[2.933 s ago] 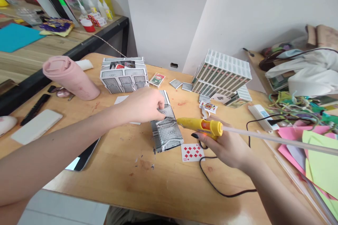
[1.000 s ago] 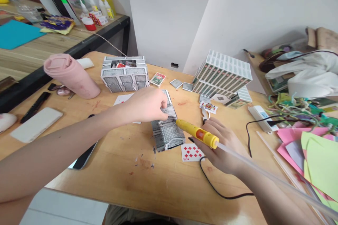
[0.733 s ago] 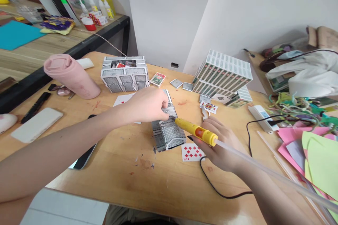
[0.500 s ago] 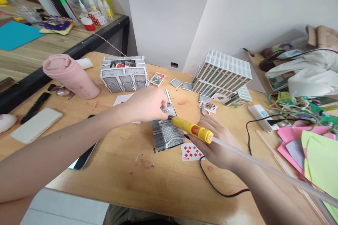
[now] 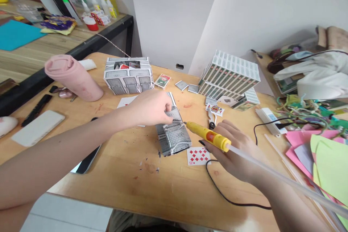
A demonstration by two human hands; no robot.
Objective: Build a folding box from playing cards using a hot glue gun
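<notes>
My left hand (image 5: pixel 153 108) is closed on the far part of a small structure made of playing cards (image 5: pixel 178 137), their grey patterned backs outward. The fingertips are partly hidden behind the hand. My right hand (image 5: pixel 233 148) grips a yellow hot glue gun (image 5: pixel 208 136), a long clear glue stick (image 5: pixel 261 163) running out of its rear. The gun's nozzle sits just right of the card structure, seemingly apart from it. Between the structure and my right hand, a ten of diamonds (image 5: pixel 198 156) lies face up on the table.
A finished-looking card box (image 5: pixel 129 79) and a pink tumbler (image 5: pixel 74 79) stand at the back left. Stacked card packs (image 5: pixel 230 74) rise at the back right, with scissors (image 5: pixel 212 119) in front. A phone (image 5: pixel 85 161), a power strip (image 5: pixel 269 117) and a black cord (image 5: pixel 231 201) lie around.
My right hand has drawn the glue gun to the right, and its nozzle has left the card structure. My left hand stays almost in place on the cards.
</notes>
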